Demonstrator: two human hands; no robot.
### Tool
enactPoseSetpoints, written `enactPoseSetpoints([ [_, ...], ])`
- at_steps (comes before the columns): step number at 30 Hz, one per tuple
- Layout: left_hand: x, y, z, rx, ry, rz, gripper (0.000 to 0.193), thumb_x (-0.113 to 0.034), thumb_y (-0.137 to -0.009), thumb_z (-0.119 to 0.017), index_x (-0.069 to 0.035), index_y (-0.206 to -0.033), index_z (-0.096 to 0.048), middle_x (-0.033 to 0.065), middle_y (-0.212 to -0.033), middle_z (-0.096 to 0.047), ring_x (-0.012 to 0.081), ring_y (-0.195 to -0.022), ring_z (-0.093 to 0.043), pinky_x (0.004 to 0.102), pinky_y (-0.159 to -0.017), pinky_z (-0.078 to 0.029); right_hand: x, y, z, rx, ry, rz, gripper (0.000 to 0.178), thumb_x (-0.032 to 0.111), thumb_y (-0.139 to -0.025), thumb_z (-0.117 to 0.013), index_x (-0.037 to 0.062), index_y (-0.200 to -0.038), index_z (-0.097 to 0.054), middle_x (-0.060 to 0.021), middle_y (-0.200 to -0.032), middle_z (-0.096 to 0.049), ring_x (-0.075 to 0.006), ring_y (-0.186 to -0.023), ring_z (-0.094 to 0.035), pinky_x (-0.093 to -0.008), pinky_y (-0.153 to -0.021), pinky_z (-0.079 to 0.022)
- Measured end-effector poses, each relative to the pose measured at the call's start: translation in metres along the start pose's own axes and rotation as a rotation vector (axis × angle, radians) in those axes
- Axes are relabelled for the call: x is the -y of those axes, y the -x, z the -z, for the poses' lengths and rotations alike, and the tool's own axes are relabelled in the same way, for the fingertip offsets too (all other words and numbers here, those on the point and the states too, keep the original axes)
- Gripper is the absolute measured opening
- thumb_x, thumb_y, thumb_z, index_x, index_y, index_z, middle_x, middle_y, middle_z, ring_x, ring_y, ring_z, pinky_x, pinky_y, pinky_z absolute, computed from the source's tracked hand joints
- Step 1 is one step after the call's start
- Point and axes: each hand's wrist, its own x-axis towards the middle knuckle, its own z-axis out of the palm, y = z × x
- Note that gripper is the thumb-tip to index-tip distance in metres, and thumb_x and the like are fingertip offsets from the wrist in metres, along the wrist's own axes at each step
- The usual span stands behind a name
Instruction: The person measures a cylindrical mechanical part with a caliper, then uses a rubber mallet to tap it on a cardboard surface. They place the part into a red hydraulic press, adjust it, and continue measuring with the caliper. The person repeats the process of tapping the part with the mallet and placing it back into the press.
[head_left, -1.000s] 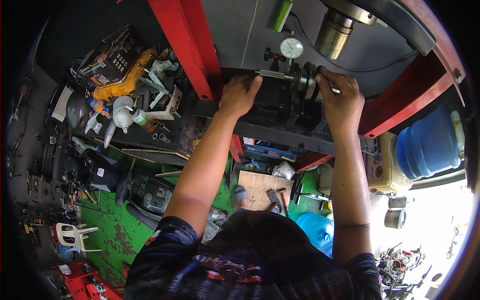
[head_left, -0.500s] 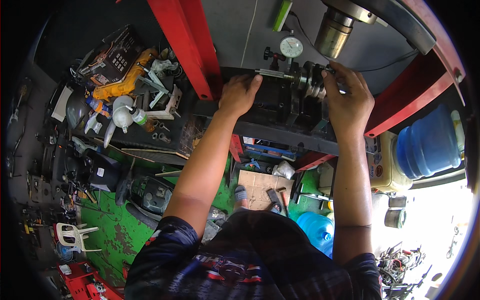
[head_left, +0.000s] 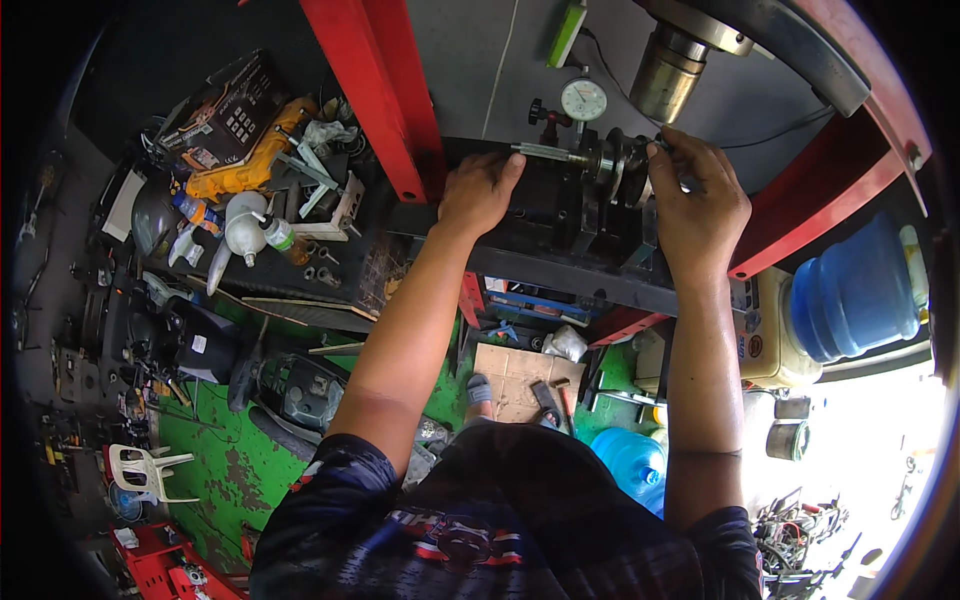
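Observation:
A metal crankshaft [head_left: 628,172] with round webs lies level across black upright supports [head_left: 587,228] on a dark steel bed. My right hand [head_left: 703,195] has its thumb and fingers closed round the crankshaft's right end, which they partly hide. My left hand [head_left: 478,197] rests on the bed beside the red post, its thumb raised and apart from the fingers. The thumb tip is close to the thin left end of the shaft [head_left: 545,152]; I cannot tell if it touches. Behind the shaft stands a round white dial gauge [head_left: 583,100] on a holder with a black knob [head_left: 541,112].
Red press posts [head_left: 375,90] flank the work, with a steel ram [head_left: 667,72] overhead at right. A left-hand bench holds bottles, a yellow case [head_left: 240,178] and loose tools. Blue water jugs [head_left: 855,290] stand at right, and cardboard [head_left: 520,375] lies at my feet.
The crankshaft's webs have turned a little under my right hand's fingers. My left hand stays in place, and the whole view has shifted slightly.

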Motion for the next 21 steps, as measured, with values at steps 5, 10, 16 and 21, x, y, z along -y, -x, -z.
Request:
enactPoseSetpoints([
  [5, 0.0018, -0.0006, -0.0020, -0.007, -0.004, 0.001, 0.087, -0.069, -0.106, -0.021, -0.002, -0.123, -0.072, 0.0143, -0.144, -0.062, 0.0374, -0.138, -0.050, 0.0494, -0.115, -0.038, -0.0011, 0.0017, -0.0012, -0.019, -0.022, 0.009, 0.022, 0.008, -0.087, -0.080, 0.0038, -0.108, -0.077, -0.0096, -0.098, -0.075, -0.0150, -0.080, -0.073, -0.0299, -0.073, -0.058],
  [10, 0.0026, -0.0008, -0.0033, -0.015, -0.005, 0.006, 0.086, -0.069, -0.106, -0.022, -0.001, -0.122, -0.073, 0.0145, -0.143, -0.062, 0.0373, -0.137, -0.051, 0.0494, -0.115, -0.039, 0.0011, -0.0005, 0.0004, -0.016, -0.010, 0.014, 0.022, 0.007, -0.087, -0.080, 0.0036, -0.108, -0.077, -0.0095, -0.099, -0.075, -0.0155, -0.079, -0.073, -0.0296, -0.073, -0.057],
  [16, -0.0007, 0.0010, 0.0005, 0.004, -0.003, 0.009, 0.085, -0.069, -0.106, -0.022, -0.002, -0.123, -0.073, 0.0145, -0.143, -0.062, 0.0372, -0.138, -0.050, 0.0496, -0.115, -0.039, -0.0001, 0.0020, -0.0001, -0.020, -0.028, 0.020, 0.020, 0.008, -0.087, -0.081, 0.0041, -0.106, -0.077, -0.0097, -0.098, -0.075, -0.0163, -0.082, -0.074, -0.0302, -0.075, -0.057],
  [21, -0.0047, 0.0017, 0.0050, 0.016, 0.006, 0.010, 0.084, -0.068, -0.107, -0.023, -0.002, -0.125, -0.072, 0.0143, -0.143, -0.062, 0.0375, -0.137, -0.051, 0.0504, -0.114, -0.039, -0.0073, 0.0042, -0.0050, -0.015, -0.017, 0.028, 0.019, 0.009, -0.087, -0.081, 0.0045, -0.105, -0.077, -0.0100, -0.100, -0.075, -0.0190, -0.084, -0.075, -0.0319, -0.076, -0.058],
])
